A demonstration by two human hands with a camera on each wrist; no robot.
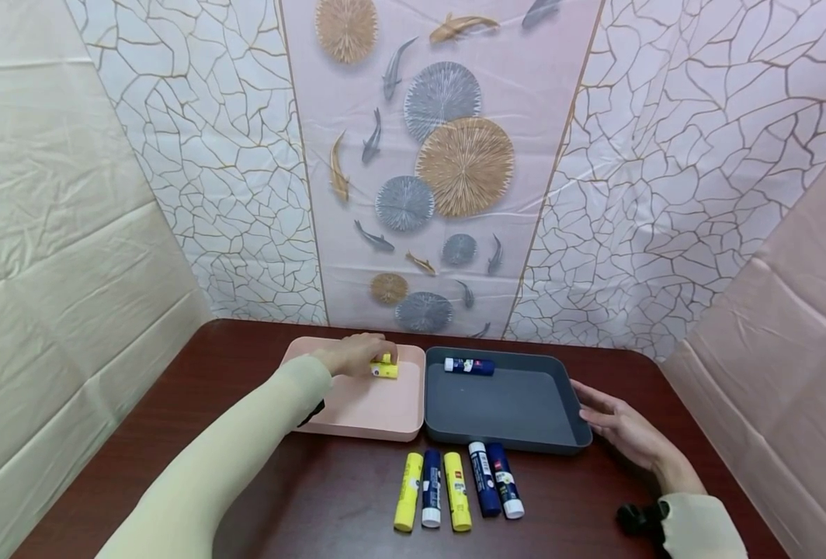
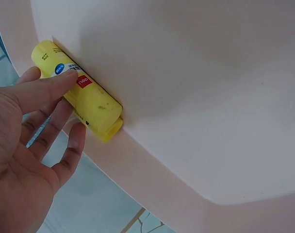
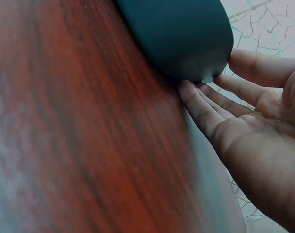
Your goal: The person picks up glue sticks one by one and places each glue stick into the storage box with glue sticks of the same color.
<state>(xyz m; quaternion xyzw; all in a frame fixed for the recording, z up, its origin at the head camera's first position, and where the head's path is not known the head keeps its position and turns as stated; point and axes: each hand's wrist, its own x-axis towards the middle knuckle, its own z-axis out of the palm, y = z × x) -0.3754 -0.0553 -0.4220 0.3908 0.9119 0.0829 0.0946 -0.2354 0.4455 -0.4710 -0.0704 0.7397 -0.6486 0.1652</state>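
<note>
My left hand reaches into the pink tray at its far side. Its thumb and fingers pinch a yellow glue stick, which lies against the tray's wall in the left wrist view. A second yellow glue stick shows just beneath it, mostly hidden. To the right, the fairly straight fingers of my right hand touch the outer side of the dark grey tray. In the right wrist view the fingertips meet its lower corner. A navy glue stick with a white cap lies inside that tray.
In front of the trays, several glue sticks lie side by side: a yellow one, a navy one, another yellow one and two navy ones at the right. Behind the brown table hangs a patterned cloth.
</note>
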